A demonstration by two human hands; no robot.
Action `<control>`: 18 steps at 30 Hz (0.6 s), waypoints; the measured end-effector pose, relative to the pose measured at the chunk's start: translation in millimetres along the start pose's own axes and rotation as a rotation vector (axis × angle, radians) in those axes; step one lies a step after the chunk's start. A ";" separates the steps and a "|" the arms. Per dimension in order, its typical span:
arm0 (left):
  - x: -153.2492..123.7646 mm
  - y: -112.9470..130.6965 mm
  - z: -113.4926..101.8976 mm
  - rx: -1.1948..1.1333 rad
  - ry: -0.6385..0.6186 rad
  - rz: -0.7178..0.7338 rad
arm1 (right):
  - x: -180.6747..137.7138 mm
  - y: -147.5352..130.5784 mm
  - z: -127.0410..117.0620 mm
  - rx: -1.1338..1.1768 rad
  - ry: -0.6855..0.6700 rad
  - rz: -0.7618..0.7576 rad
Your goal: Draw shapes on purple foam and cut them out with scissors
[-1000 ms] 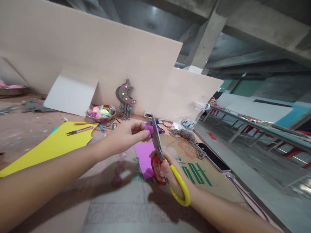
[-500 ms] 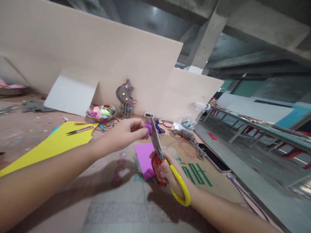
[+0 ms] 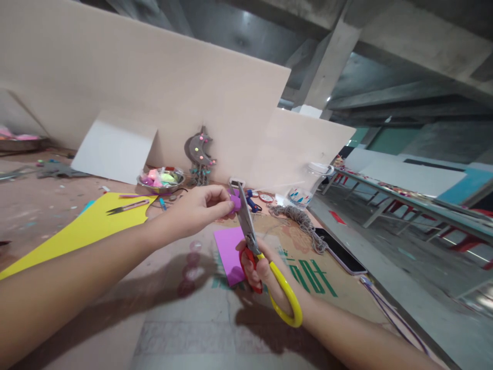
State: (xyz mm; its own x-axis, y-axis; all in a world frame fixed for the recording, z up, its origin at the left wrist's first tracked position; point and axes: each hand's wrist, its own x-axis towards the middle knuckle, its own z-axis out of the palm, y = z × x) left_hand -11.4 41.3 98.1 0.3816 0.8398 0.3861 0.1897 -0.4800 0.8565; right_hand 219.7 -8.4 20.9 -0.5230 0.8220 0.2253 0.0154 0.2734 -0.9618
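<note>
Between thumb and fingertips, my left hand point(image 3: 210, 206) pinches a small piece of purple paper point(image 3: 235, 203). My right hand point(image 3: 265, 272) grips a pair of scissors point(image 3: 247, 223) with one yellow and one red handle loop. The blades point up and away from me, slightly parted, right beside the purple piece. Whether they touch it I cannot tell. Below the hands, a flat purple sheet point(image 3: 230, 254) lies on a printed cardboard point(image 3: 319, 303), partly hidden by the right hand.
Left of my hands lies a yellow sheet point(image 3: 88, 231) with thread snips point(image 3: 129, 207) on it. Behind are a bowl of coloured clay point(image 3: 162, 180) and a grey moon ornament point(image 3: 199, 150) against the board. Grey yarn point(image 3: 300, 221) and a phone point(image 3: 341, 252) lie to the right.
The purple piece has turned slightly in my left fingers, and the scissor blades look a little closer together. Both hands stay in nearly the same place.
</note>
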 end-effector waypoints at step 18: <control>-3.2 7.4 3.0 0.045 -0.043 0.005 | 1.0 -5.6 3.2 0.008 0.020 0.007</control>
State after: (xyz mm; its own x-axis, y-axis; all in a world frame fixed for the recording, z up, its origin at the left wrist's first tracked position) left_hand -8.5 34.2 102.2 0.4213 0.8259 0.3747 0.2278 -0.4963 0.8377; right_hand 216.4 -10.7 26.0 -0.5056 0.8338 0.2217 0.0122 0.2639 -0.9645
